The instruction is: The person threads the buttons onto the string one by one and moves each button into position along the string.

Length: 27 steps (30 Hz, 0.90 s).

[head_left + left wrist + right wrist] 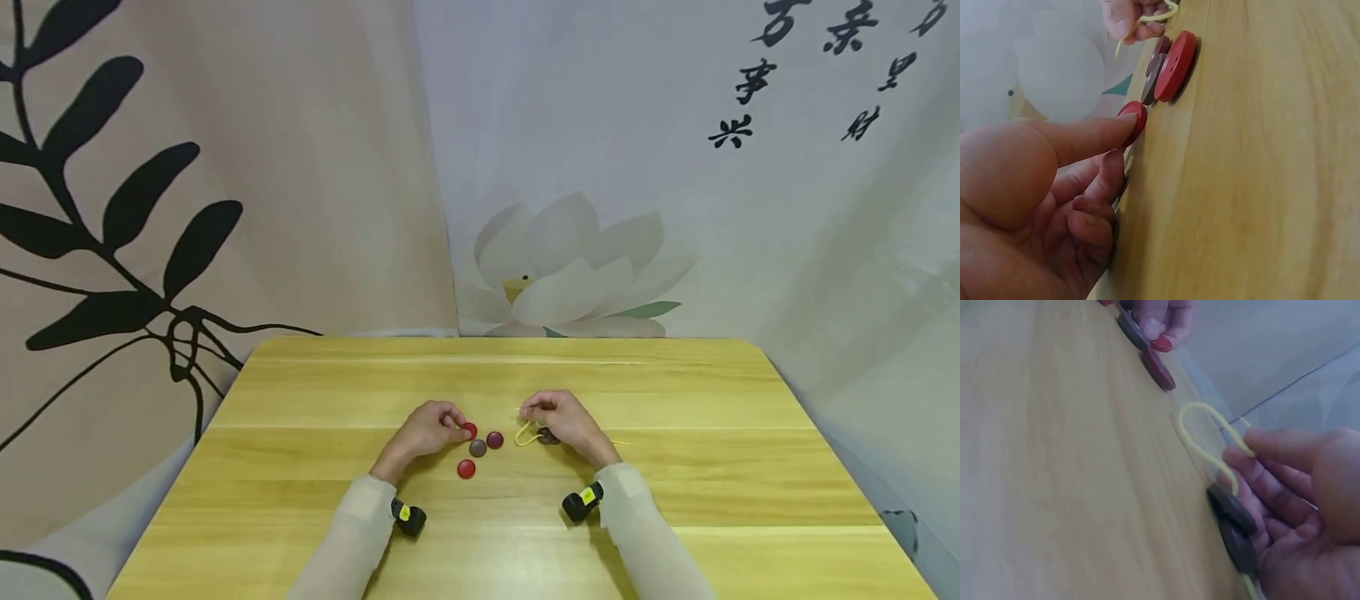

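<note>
My left hand (426,431) pinches a red button (1140,120) between thumb and finger, tilted up on its edge close over the table. To the right, my right hand (564,417) pinches a yellow cord (1183,429) near its tip, and a short end sticks out past the fingers. The cord bends in a loop and runs through two dark brown buttons (1232,509) lying against each other beneath the curled fingers. Between the hands lie a maroon button (495,440) and a grey-brown button (477,448). Nearer me rests another red button (467,469).
The hands work over the middle of a wooden table (300,533). Its far edge meets a printed curtain (360,167). Beyond the right wrist, the cord's other end (619,442) trails on the wood. Black cameras (409,518) are strapped to both wrists.
</note>
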Each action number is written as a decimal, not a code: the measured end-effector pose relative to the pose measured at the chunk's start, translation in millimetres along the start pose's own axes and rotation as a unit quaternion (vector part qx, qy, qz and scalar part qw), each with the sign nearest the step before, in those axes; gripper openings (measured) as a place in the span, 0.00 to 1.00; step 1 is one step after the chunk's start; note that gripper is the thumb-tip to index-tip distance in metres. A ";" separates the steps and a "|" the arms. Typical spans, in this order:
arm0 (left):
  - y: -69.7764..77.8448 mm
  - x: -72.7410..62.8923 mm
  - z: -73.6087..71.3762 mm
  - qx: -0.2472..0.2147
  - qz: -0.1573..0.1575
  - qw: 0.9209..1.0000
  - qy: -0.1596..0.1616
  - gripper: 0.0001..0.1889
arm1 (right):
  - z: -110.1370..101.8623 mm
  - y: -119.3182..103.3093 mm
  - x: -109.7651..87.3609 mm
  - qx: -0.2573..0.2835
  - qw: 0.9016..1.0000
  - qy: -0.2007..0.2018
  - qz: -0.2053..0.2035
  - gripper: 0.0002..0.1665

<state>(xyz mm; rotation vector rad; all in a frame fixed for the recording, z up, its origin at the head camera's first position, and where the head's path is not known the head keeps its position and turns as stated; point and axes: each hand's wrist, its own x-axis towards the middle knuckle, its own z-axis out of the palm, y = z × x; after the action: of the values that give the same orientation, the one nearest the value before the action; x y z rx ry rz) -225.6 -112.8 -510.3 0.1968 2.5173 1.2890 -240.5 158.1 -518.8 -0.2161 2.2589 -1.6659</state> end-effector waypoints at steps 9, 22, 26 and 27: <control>1.5 -2.8 0.1 -0.019 -0.004 1.000 0.008 0.06 | 1.7 -2.3 -3.2 -0.018 1.000 0.022 -0.011 0.09; 0.5 0.1 5.2 -0.018 -0.010 0.999 0.039 0.04 | 2.2 -11.0 -8.8 -0.020 0.999 0.024 -0.039 0.11; 1.3 -1.0 5.2 -0.019 -0.014 0.998 0.055 0.04 | 2.9 -13.7 -10.6 -0.013 0.999 0.028 -0.042 0.11; 1.7 -1.6 4.9 -0.022 -0.014 0.998 0.056 0.04 | 3.1 -14.2 -10.9 -0.012 0.999 0.030 -0.041 0.10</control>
<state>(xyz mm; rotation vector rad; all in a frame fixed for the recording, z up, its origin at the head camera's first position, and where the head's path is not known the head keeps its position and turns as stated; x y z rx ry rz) -222.5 -108.5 -511.3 0.0800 2.5716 1.3785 -230.2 154.3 -504.4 -0.2701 2.3444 -1.7079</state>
